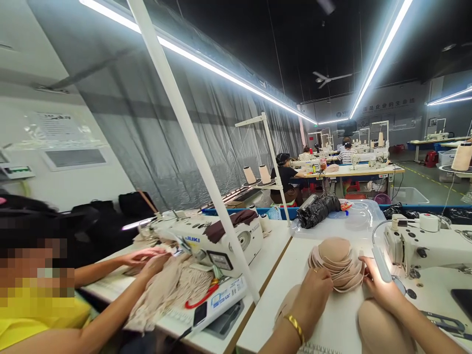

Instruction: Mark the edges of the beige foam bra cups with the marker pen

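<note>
A stack of beige rounded fabric pieces [336, 260] lies on the white table in front of me. My left hand [316, 292], with a gold bracelet at the wrist, has its fingers pinched together at the stack's left edge. My right hand [379, 282] touches the stack's right side, thumb and fingers on the edge of the pieces. Below it lies a larger beige pad [383, 327], partly hidden by my right forearm. Another beige piece [289, 302] rests beside my left wrist.
A white sewing machine [431, 246] stands at the right. On the left, a person in yellow handles beige fabric [158, 295] at a JUKI machine [210, 238]. A clear plastic bin [354, 221] and a black bag [319, 209] are behind the stack. A white pole [191, 132] rises between the tables.
</note>
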A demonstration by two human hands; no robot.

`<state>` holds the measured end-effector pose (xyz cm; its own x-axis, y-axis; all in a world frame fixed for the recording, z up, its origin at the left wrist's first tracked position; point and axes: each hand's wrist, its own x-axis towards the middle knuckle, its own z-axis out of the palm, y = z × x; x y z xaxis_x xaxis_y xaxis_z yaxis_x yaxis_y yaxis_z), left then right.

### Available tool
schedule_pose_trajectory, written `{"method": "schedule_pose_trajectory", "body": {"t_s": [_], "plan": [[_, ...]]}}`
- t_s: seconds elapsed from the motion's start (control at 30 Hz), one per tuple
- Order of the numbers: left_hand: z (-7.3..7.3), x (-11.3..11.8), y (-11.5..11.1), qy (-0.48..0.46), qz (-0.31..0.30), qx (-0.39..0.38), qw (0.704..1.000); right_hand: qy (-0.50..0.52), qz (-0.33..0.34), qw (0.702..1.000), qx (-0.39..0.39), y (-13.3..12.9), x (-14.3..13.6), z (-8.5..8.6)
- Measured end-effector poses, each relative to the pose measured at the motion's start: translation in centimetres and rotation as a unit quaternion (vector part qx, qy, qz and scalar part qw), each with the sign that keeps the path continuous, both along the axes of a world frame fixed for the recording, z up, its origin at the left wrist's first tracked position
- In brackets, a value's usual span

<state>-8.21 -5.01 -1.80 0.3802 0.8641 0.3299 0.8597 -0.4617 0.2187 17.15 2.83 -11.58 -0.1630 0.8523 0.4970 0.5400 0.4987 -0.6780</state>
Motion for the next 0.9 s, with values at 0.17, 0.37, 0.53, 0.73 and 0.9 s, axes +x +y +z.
{"method": "schedule_pose_trajectory", "body": {"t_s": [0.17,0.37,0.53,0.73,0.9], "plan": [[0.3,-0.2,-0.9,0.018,-0.01,0.008,1.0,-0.046,0.034,0.998,0.002,0.0,0.9,1.4],[0.8,-0.6,-1.4,0.022,0.036,-0.003,0.999,-0.115,0.025,0.993,0.015,-3.4,1.1,4.2],[1.1,-0.7,-1.4,0.015,0.057,-0.01,0.998,-0.138,-0.006,0.99,0.044,-8.4,2.5,4.8],[0.9,-0.9,-1.3,-0.012,0.059,-0.018,0.998,-0.083,-0.047,0.988,0.12,-15.9,6.1,6.0],[0.6,-1.4,-3.2,-0.07,0.06,0.011,0.996,0.06,-0.024,0.992,-0.11,-17.6,7.3,5.7]]}}
